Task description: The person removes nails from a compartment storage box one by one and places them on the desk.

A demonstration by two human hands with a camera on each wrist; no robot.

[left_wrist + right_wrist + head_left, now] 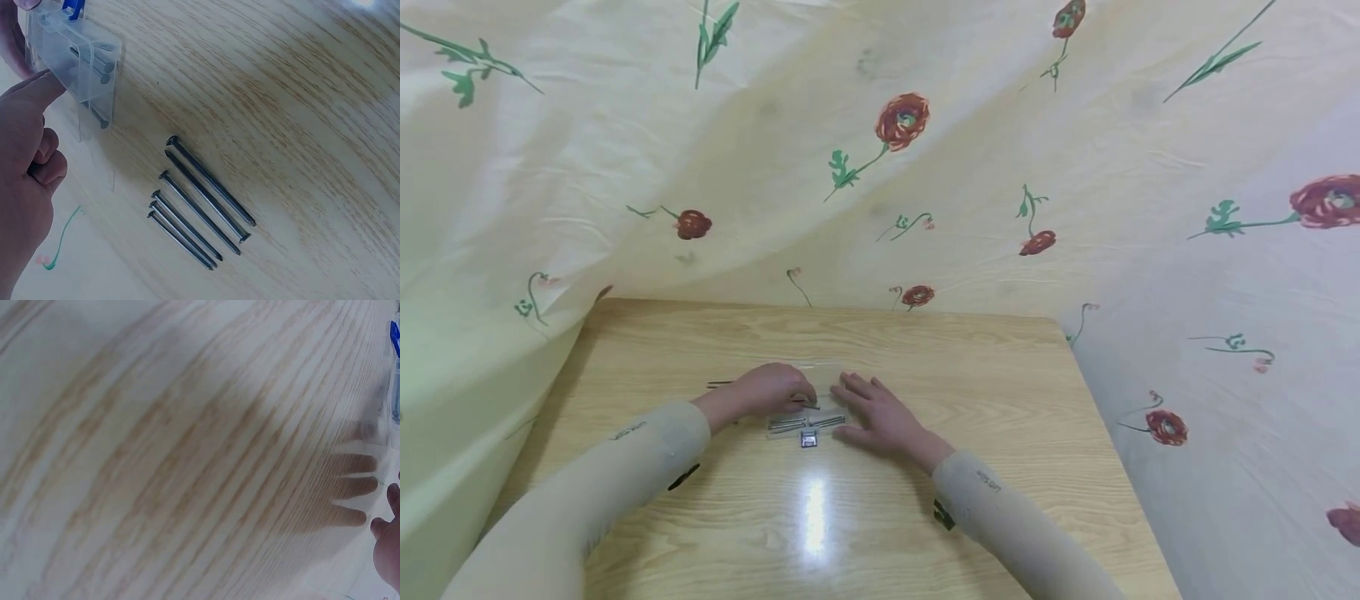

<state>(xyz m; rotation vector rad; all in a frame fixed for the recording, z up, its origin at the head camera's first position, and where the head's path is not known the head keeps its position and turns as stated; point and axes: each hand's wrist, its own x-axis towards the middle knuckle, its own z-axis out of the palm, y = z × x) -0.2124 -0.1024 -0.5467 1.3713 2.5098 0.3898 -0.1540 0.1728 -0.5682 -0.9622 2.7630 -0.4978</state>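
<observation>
We take the clear plastic box point(78, 59) as landmark. It sits on the wooden table point(925, 517), roughly mid-table, between our two hands. A few long nails point(94, 62) lie inside it; a blue clip point(72, 7) sits at one end. In the head view the lid end looks open, though glare makes that uncertain.

Six loose nails point(200, 203) lie in a tidy row on the table just beside the box, on its left side, apart from it and not touching it.

Left hand point(772, 390): index finger stretched out, tip touching the box's edge, other fingers curled into the palm. It grips nothing that we can see. In the head view it covers part of the box's left end.

Right hand point(880, 412): flat on the table just right of the box, fingers point(853, 385) straight and spread, fingertips at the box's far right corner. It holds nothing. The right wrist view shows mostly blurred tabletop, the finger shadows and the box's edge at the frame border.

Our read: we're mid-transfer between box and row, box being steadied. Whether nails go in or come out, we cannot tell.

Next move likely needs a fingertip pinch on one thin nail while the right hand keeps the light box from sliding.

A flowered sheet point(880, 167) hangs behind the table.
</observation>
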